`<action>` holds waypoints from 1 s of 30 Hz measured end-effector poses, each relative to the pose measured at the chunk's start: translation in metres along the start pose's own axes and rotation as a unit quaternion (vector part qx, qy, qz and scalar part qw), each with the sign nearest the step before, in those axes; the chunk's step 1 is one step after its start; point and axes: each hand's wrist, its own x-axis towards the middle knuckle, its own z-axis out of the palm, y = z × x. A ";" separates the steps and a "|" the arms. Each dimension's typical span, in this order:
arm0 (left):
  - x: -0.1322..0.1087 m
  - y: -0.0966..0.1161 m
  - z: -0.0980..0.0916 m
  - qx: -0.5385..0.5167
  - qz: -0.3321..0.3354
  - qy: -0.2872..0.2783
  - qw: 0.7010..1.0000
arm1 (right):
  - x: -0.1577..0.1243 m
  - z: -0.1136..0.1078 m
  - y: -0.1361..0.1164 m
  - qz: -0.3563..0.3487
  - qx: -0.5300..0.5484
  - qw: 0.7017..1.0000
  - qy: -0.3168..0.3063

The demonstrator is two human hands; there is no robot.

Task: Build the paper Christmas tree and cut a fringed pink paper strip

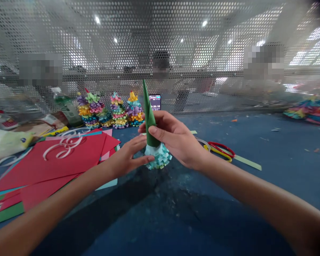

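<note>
A tall green paper cone [149, 131] stands near the middle of the table, pointed end up and leaning slightly left. Its lower part is ringed by a light blue fringe of cut paper [160, 158]. My right hand [173, 137] grips the cone from the right, thumb in front and fingers behind. On the left, my left hand [132, 153] has its fingers and thumb apart beside the fringe; the thumb tip reaches the fringe's front edge. Part of the cone's far side is hidden by my right hand.
Red paper sheets [61, 160] with white curled strips [65, 145] lie left. Behind stand several fringed paper cones [119, 110], a green bottle [66, 108] and a phone [156, 102]. Scissors [221, 149] and a pale green strip [248, 162] lie right. A perforated metal screen [218, 81] borders the table.
</note>
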 end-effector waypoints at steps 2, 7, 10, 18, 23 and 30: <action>-0.005 -0.013 0.003 0.020 -0.041 -0.038 0.998 | 0.006 -0.013 0.002 -0.017 -0.051 0.998 0.014; -0.017 -0.045 0.015 0.071 -0.147 -0.088 0.983 | 0.027 -0.088 0.014 -0.018 -0.312 0.950 0.019; -0.020 -0.055 0.027 0.094 -0.150 -0.095 0.980 | 0.037 -0.135 0.023 0.004 -0.332 0.941 0.074; -0.020 -0.050 0.042 0.136 -0.137 -0.085 0.978 | 0.039 -0.162 0.019 0.035 -0.407 0.901 0.147; -0.021 -0.054 0.044 0.144 -0.120 -0.070 0.980 | 0.037 -0.163 0.010 0.020 -0.483 0.851 0.206; -0.022 -0.049 0.038 0.128 -0.053 -0.017 0.990 | 0.039 -0.168 -0.008 0.041 -0.462 0.868 0.177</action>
